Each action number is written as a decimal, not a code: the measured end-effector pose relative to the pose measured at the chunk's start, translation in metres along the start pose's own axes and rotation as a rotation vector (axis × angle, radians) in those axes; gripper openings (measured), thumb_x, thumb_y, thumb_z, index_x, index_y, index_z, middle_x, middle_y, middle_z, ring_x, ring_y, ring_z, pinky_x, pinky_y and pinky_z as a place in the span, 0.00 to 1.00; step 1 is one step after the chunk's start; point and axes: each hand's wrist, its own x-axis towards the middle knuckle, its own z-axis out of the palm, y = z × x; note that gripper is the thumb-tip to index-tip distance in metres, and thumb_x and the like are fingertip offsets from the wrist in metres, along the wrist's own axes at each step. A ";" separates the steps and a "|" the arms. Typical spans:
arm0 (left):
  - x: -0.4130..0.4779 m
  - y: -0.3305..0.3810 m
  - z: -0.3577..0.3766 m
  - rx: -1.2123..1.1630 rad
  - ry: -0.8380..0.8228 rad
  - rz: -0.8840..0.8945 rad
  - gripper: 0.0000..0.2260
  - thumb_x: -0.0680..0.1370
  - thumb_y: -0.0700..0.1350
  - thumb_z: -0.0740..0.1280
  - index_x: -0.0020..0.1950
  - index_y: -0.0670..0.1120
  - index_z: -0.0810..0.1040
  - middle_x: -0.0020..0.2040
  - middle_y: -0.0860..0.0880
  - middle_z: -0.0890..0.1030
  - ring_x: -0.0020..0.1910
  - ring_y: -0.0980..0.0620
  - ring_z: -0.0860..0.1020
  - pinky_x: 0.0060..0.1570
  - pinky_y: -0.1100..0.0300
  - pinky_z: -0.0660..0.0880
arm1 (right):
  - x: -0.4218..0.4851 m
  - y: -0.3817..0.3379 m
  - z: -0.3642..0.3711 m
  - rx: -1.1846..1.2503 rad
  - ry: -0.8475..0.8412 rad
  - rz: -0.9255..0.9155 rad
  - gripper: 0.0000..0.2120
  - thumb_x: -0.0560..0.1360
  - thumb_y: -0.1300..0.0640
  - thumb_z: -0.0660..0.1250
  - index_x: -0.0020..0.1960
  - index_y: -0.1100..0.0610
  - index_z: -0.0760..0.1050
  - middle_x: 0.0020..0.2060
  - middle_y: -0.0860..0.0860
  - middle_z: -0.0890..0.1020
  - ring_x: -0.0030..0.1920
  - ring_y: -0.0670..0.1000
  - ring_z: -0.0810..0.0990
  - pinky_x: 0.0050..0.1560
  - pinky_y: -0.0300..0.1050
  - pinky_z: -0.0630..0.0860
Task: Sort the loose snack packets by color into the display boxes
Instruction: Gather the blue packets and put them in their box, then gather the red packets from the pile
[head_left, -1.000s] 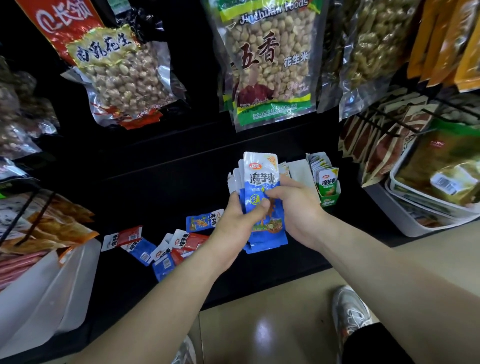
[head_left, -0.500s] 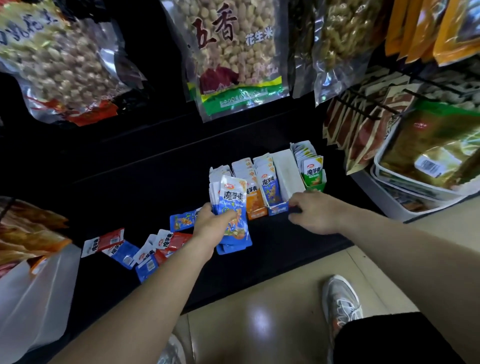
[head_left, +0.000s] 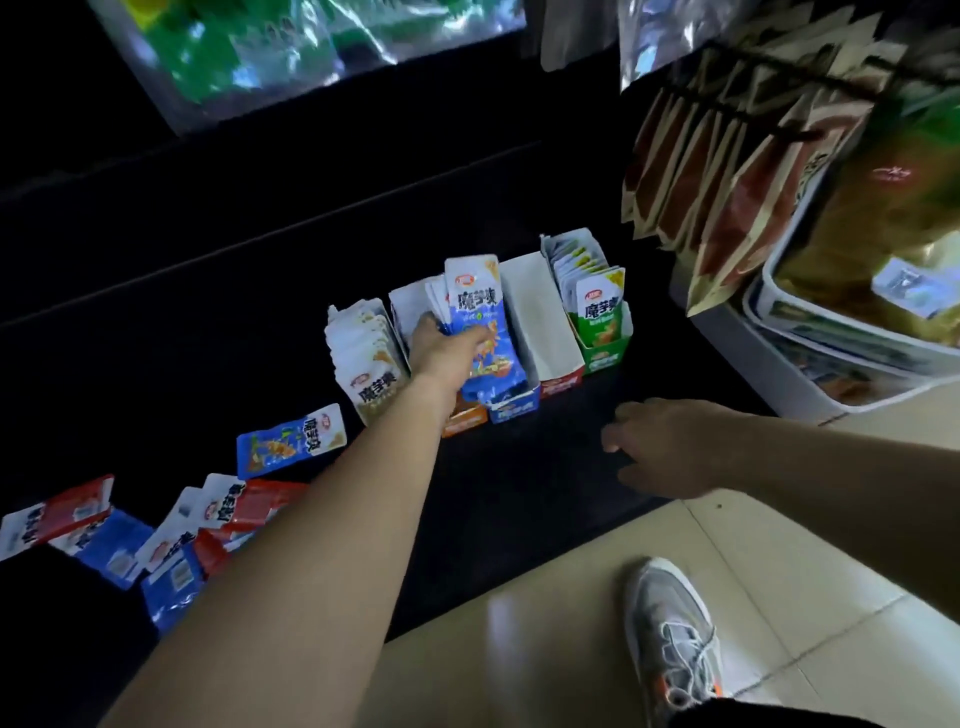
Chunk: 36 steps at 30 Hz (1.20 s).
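At the blue cardboard box (head_left: 511, 409), glossy flat packets (head_left: 480, 312), left hand (head_left: 441, 352) gripping

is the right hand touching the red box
Apart. The head view shows bare dark shelf between the open right hand and the red box; the left hand grips blue packets.

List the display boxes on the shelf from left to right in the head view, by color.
Orange box → blue box, where the left hand holds blue packets → red box → green box.
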 end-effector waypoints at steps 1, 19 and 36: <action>0.012 0.000 0.006 0.008 0.028 0.013 0.19 0.77 0.38 0.71 0.67 0.40 0.72 0.58 0.46 0.80 0.36 0.61 0.72 0.20 0.75 0.67 | 0.005 0.000 0.004 0.032 -0.025 -0.004 0.22 0.83 0.46 0.56 0.74 0.53 0.66 0.66 0.54 0.70 0.64 0.57 0.72 0.61 0.49 0.70; 0.022 -0.032 0.018 0.727 0.081 0.350 0.32 0.73 0.47 0.75 0.73 0.48 0.65 0.64 0.44 0.75 0.64 0.42 0.72 0.59 0.46 0.74 | 0.019 -0.012 0.015 0.116 -0.054 -0.048 0.22 0.82 0.47 0.59 0.73 0.53 0.68 0.66 0.53 0.71 0.62 0.55 0.75 0.55 0.47 0.71; -0.131 -0.039 -0.295 1.149 -0.197 0.085 0.21 0.77 0.52 0.70 0.69 0.52 0.72 0.66 0.53 0.74 0.65 0.51 0.73 0.62 0.57 0.71 | 0.015 -0.219 -0.116 -0.074 0.217 -0.261 0.17 0.82 0.48 0.58 0.66 0.54 0.72 0.60 0.54 0.74 0.59 0.57 0.75 0.53 0.50 0.74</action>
